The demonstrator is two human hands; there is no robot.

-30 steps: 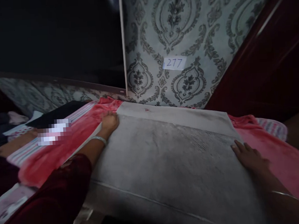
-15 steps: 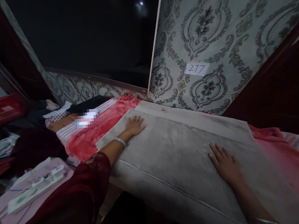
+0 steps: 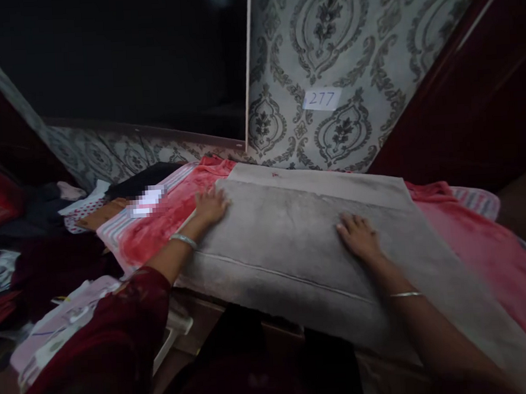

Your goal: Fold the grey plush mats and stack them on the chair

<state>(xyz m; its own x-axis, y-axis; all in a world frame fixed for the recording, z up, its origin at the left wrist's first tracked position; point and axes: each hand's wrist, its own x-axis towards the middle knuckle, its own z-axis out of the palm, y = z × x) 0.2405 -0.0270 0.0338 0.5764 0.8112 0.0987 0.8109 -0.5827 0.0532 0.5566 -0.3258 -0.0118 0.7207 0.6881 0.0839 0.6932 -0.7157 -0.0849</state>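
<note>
A grey plush cloth (image 3: 283, 231) with a raised seam line lies spread over a red and pink fleecy blanket (image 3: 164, 224). Along its far side shows a paler strip of fabric (image 3: 328, 183) with a small red mark. My left hand (image 3: 212, 205) rests at the cloth's left edge, fingers spread and slightly blurred, a bracelet on the wrist. On the right part of the cloth lies my right hand (image 3: 360, 235), palm down, its fingers a little bent and apart. Neither hand grips anything.
A large dark screen (image 3: 116, 57) hangs on the patterned wall, beside a paper label (image 3: 322, 98) reading 277. To the left are piled clothes (image 3: 48, 263) and a pink board (image 3: 66, 328) bearing a white power strip. A white stool or chair part (image 3: 175, 330) stands below.
The view has shifted, showing more of the near edge and floor. My left hand has moved to the cloth's left edge. The right hand has come inward and its fingers are more bent.
</note>
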